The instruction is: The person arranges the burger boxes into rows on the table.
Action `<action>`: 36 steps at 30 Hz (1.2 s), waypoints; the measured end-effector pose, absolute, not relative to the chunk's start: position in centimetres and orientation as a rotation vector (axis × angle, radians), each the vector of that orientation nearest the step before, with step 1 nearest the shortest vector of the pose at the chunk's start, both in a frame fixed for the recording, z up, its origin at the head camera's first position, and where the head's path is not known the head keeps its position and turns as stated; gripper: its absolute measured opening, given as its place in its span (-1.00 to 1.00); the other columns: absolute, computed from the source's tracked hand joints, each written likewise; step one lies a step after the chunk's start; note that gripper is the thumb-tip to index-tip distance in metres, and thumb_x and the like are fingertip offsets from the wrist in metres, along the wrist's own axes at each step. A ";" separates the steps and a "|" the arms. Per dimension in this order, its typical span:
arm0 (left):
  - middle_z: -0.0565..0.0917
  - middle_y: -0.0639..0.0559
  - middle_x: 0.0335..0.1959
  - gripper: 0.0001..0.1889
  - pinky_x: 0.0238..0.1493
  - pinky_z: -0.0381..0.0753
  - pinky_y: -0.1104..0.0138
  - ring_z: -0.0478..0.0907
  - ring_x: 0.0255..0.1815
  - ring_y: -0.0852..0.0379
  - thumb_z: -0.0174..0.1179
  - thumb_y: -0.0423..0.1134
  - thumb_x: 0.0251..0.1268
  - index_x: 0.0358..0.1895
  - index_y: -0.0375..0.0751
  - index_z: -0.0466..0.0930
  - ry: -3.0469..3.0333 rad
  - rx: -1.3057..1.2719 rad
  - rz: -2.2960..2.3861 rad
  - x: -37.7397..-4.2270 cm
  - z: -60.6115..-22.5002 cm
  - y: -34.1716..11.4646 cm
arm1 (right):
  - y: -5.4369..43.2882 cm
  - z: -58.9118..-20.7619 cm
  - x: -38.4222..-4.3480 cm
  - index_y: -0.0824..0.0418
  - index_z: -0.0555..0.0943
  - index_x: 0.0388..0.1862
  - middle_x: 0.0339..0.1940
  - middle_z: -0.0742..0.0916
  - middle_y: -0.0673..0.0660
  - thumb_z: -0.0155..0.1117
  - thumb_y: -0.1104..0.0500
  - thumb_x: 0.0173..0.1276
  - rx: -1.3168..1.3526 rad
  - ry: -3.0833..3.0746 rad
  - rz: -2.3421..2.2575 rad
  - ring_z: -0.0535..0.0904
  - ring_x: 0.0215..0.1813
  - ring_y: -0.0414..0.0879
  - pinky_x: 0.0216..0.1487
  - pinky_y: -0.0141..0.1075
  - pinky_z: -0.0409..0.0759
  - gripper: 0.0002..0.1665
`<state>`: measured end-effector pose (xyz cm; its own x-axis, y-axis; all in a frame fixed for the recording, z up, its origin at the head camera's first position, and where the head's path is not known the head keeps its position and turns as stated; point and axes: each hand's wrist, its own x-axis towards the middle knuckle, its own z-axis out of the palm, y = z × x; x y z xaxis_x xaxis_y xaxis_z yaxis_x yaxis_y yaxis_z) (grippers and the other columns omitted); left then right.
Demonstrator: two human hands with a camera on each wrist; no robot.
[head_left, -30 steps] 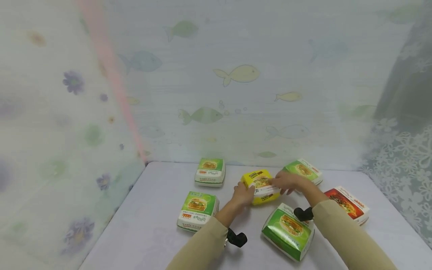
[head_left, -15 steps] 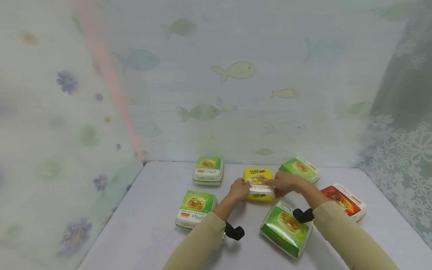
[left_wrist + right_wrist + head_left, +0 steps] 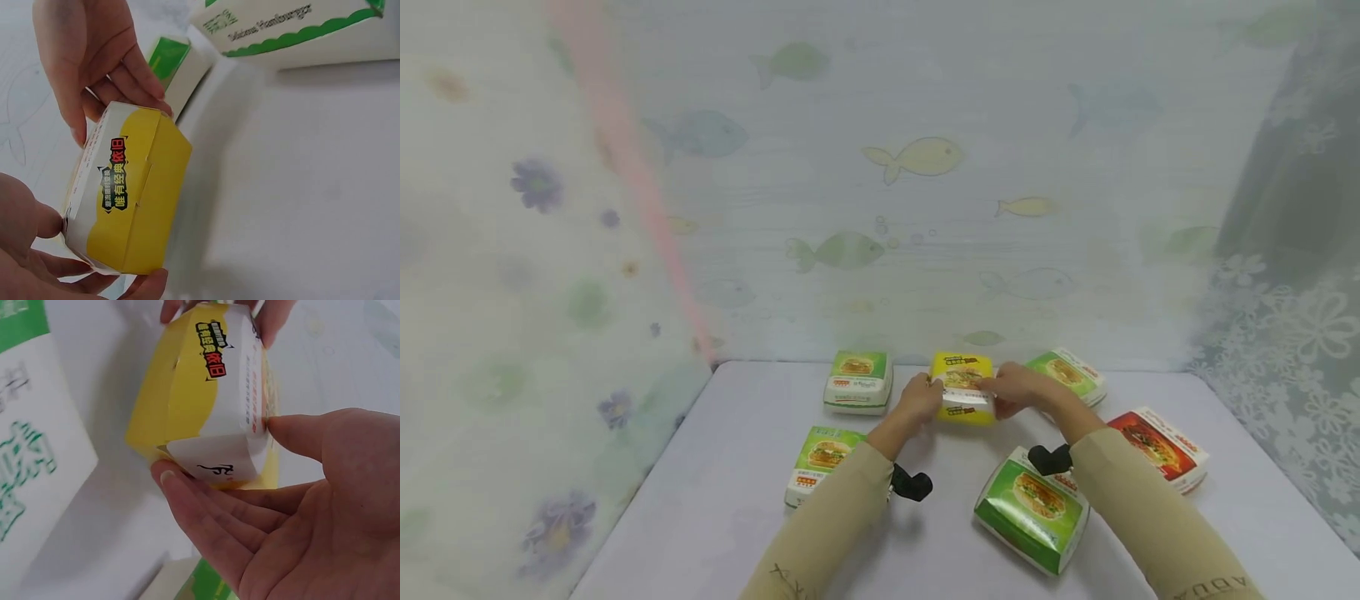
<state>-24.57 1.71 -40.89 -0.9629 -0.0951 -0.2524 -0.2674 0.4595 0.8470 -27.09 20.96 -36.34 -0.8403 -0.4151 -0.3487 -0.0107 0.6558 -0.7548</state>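
Note:
A yellow and white hamburger box [image 3: 961, 390] is held between both hands near the back of the table. My left hand [image 3: 921, 398] grips its left end, thumb on the top face and fingers along the side and underneath, as the left wrist view shows. On the opposite end my right hand [image 3: 1017, 389] grips it, thumb over the top edge and fingers curled below the box [image 3: 212, 400]. Behind the right hand lies a green and white hamburger box [image 3: 1067, 373]. Left of the held box stands another green box [image 3: 859, 382].
A large green box [image 3: 1033, 508] lies turned at the front, between the forearms. Farther right is a red and white box [image 3: 1161, 450]. The left sleeve partly covers a green box [image 3: 823, 454]. A fish-patterned curtain [image 3: 850, 292] hangs behind the white table [image 3: 715, 492].
Both hands have carried the yellow box away toward the table's back edge and slightly left. It has turned from slanted to nearly straight. The other boxes keep their places.

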 end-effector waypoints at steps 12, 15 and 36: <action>0.50 -0.20 0.27 -0.40 0.07 0.59 0.17 0.51 0.06 0.00 -0.11 -0.08 0.66 0.59 -0.31 0.12 2.385 -0.426 1.622 -26.4 -41.5 1.5 | 20.2 -36.9 -28.8 0.53 0.48 0.01 -0.19 0.70 0.31 0.04 0.04 0.59 -0.238 2.401 -1.030 0.72 -0.21 0.04 -0.07 -0.17 0.75 -0.52; 0.52 -0.18 0.20 -0.40 0.00 0.59 0.20 0.51 0.02 0.01 -0.10 -0.08 0.66 0.58 -0.30 0.14 2.378 -0.451 1.613 -26.6 -41.9 1.4 | 20.1 -37.4 -29.0 0.53 0.46 0.06 -0.15 0.69 0.32 0.05 0.03 0.61 -0.215 2.415 -1.012 0.70 -0.17 0.06 -0.02 -0.12 0.73 -0.50; 0.12 -0.35 0.60 -0.25 0.50 0.29 -0.04 0.19 0.56 -0.21 -0.16 0.07 0.66 0.60 -0.44 -0.01 2.646 -0.245 1.311 -24.2 -38.6 0.6 | 22.5 -35.0 -26.8 0.64 0.39 0.27 0.10 0.64 0.51 0.00 0.01 0.66 -0.352 2.458 -0.789 0.68 0.06 0.27 0.05 -0.02 0.71 -0.35</action>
<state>-24.20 0.56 -38.64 -0.9706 -0.0680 -0.2309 -0.2249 0.5981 0.7692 -26.80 22.49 -35.05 -0.8259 -0.3915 -0.4057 -0.0821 0.7954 -0.6005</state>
